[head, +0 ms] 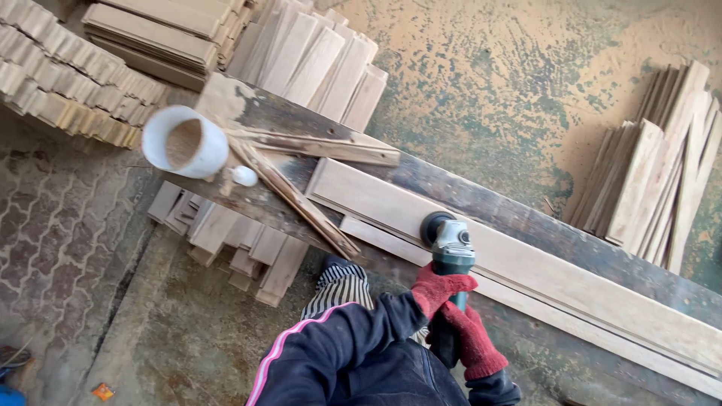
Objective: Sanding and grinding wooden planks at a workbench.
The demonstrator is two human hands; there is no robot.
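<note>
Both hands in red knit gloves. Left hand (440,289) fingers wrapped tight round the green grinder (451,259) body; right hand (472,340) clenched on its rear grip, nearer the body. Just beyond the fingers, the grinder's round dark disc touches the edge of a long pale plank (571,274), smooth, flat, lying on a rough dark bench (526,218). Further left: splintered wood strips (301,199), white plastic pipe section (184,141), stacked short boards (75,75).
</note>
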